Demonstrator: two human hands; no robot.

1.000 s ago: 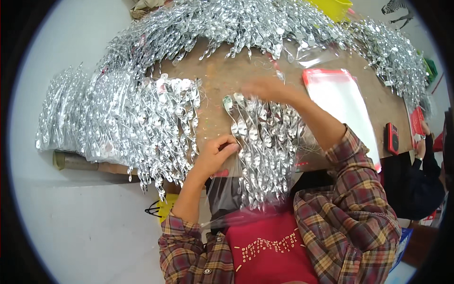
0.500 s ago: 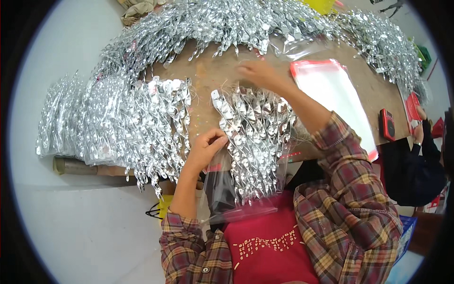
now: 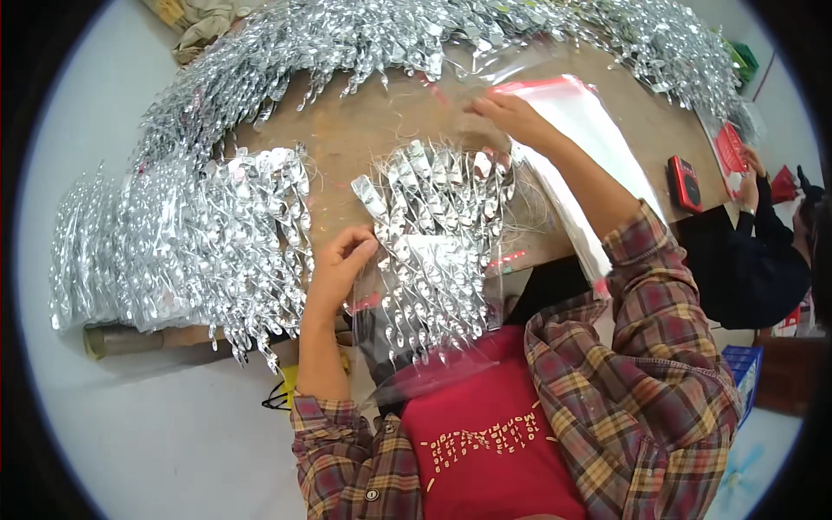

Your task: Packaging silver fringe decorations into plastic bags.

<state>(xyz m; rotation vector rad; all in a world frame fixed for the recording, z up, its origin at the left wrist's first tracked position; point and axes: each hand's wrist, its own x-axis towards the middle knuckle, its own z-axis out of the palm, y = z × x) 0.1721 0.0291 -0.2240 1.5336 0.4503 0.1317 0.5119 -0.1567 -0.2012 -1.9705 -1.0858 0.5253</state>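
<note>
Silver twisted foil spirals [image 3: 438,186] lie in a bundle in front of me. Their lower part is inside a clear plastic bag [image 3: 416,377] that hangs over the table's near edge; their tops with thin pale strings stick out beyond it. At the bag's left edge, my left hand [image 3: 342,264] is closed, thumb against fingers, pinching the film. My right hand [image 3: 516,117] is above the far side of the bundle, beside a stack of flat bags [image 3: 585,143] with a red border. Its fingers are bent together; what they hold, if anything, cannot be made out.
Filled bags of silver spirals [image 3: 130,251] stand in a row at the left. More spirals [image 3: 347,52] are heaped along the far edge of the brown table [image 3: 338,121]. A red and black radio [image 3: 684,184] sits at the right, near another person [image 3: 745,251] in dark clothes.
My right hand has moved right, toward the stack of flat bags. My left hand stays at the bag's edge. The whole view has shifted slightly.
</note>
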